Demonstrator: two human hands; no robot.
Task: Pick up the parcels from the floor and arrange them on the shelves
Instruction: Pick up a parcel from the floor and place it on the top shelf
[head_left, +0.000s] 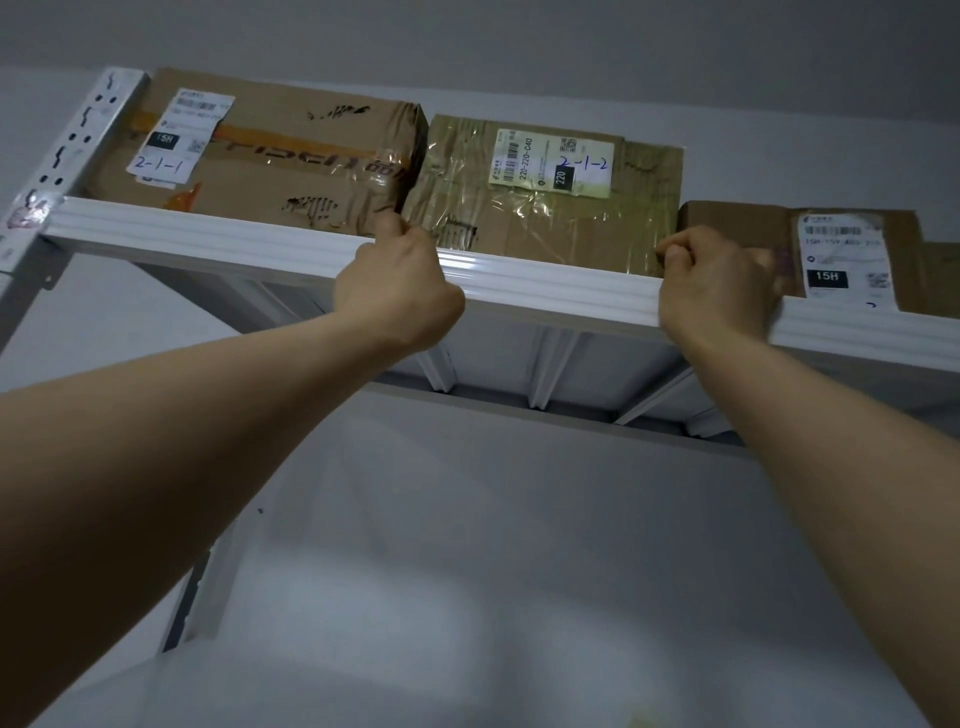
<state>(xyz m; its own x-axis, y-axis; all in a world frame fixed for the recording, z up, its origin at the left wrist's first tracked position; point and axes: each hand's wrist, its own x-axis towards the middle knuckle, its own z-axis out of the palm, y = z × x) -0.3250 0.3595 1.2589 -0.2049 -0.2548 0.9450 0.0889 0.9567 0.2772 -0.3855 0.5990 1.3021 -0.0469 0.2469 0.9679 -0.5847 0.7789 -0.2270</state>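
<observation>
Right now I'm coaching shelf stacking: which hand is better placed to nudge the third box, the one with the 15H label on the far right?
The right hand. It sits at the seam between the taped middle box and the third box; the left hand is a box-width farther left.

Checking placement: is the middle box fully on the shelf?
Seemingly yes. The middle box sits behind the shelf lip, flanked by both hands; its base is hidden.

White metal shelf (291, 241), top tier, bearing three cardboard parcels: taped middle parcel (545, 197); larger parcel (291, 156) touching its left side; lower parcel (810, 254) against its right.
</observation>
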